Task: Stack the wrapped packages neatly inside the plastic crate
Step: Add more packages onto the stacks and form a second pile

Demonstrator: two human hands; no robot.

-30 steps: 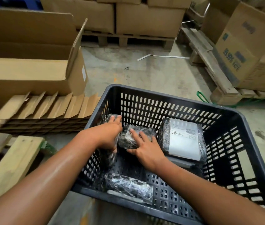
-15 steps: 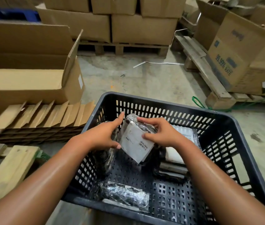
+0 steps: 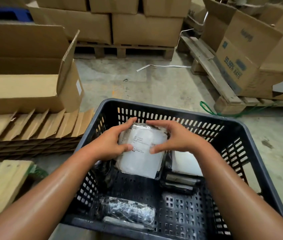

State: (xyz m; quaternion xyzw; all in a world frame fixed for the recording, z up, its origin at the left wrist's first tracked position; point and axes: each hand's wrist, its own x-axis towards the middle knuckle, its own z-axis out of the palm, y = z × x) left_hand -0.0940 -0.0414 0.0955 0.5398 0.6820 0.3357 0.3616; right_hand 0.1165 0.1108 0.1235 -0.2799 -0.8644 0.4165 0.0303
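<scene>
Both the left hand point(image 3: 110, 146) and right hand point(image 3: 173, 138) now grip the labelled package point(image 3: 141, 153), turned label-up since a moment ago and held above the plastic crate point(image 3: 251, 144) floor, ready for stacking.

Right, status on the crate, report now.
Left hand and right hand both grip one label-up package over the black crate. Wrapped roll lies at the near wall. Floor under the package open.

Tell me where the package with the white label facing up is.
Head view: the labelled package is held by both hands over the crate's far-left area, beside the stack to its right.
</scene>
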